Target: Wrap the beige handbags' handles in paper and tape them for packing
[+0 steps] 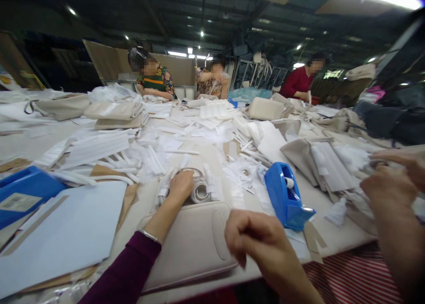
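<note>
Head view, looking down at a long table (pixel 345 237) full of white scraps. Left hand (pixel 181 186) reaches out past the flat beige pad (pixel 192 246) and rests on a roll of white strips (pixel 201 192). Its fingers bend down over the roll, but I cannot tell if they squeeze it. Right hand (pixel 255 242) hangs over the near end of the pad with its fingers curled in, and nothing shows inside it. The pad lies flat and close to the body, likely so both hands can get at it. A blue tape holder (pixel 287 197) stands just beside the right hand, easy to grab. Another person's hands (pixel 392 180) are busy at the far right.
</note>
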`<state>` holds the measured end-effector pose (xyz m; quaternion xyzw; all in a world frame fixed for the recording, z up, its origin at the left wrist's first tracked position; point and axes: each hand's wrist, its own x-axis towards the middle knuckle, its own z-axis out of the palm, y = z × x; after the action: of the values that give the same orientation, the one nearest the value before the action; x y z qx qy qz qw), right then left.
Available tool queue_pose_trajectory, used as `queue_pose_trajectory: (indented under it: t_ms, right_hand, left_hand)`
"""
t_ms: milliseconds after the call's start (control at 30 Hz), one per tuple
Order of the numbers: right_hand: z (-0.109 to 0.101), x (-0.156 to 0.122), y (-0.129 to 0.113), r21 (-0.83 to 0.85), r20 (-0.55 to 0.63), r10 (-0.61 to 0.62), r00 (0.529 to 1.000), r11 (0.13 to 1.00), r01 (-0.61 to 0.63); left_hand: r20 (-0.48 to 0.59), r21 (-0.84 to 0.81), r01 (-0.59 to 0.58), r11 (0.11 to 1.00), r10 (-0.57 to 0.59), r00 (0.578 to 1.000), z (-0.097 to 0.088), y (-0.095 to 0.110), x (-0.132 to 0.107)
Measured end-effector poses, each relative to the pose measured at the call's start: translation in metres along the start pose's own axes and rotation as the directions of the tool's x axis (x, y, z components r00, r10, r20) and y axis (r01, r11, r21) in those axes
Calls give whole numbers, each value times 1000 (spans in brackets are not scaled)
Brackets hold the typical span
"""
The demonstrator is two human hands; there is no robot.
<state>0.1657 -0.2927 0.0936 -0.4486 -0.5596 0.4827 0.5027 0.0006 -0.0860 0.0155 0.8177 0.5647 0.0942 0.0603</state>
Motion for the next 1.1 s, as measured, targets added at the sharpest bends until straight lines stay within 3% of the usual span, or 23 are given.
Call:
queue_pose_trajectory:
  t_ms: [67, 133, 233, 333, 467, 600, 800, 900, 1100]
  right_hand:
    - [-28, 26, 34, -235, -198, 53, 979, 967, -100]
    - [-61, 50, 69, -419, -374, 21, 927, 888, -189]
    - [-94, 83, 106, -622, -395, -34, 918, 745, -240]
    - [-96, 121, 118, -721, -403, -8, 915, 618, -313]
    - [-78, 159, 119, -724, -463, 60, 884, 549, -417]
    - [-78, 166, 123, -696, -438, 82, 895, 600, -396]
    - [-98, 156, 125, -518, -284, 21, 959, 838, -172]
    - [-100, 153, 121, -403, -211, -20, 977, 913, -69]
    - [-83, 129, 90, -422, -274, -198, 941, 904, 67]
  left_hand:
    - [6, 3, -11, 1000, 11, 1000, 2, -1, 3]
    - [5, 12, -13, 1000, 13, 1000, 3, -1, 4]
    - [-7, 34, -6, 999, 6, 1000, 5, -1, 5]
    - [-25, 58, -2, 998, 3, 1000, 5, 0, 4]
    - [-54, 91, 5, 996, 0, 999, 4, 2, 4]
    - [-68, 98, 27, 995, -20, 998, 4, 3, 5]
    - [-14, 61, 66, 996, -65, 998, 2, 4, 9]
    - [13, 37, 77, 996, -78, 997, 0, 4, 11]
    - [69, -15, 55, 998, -54, 996, -5, 3, 13]
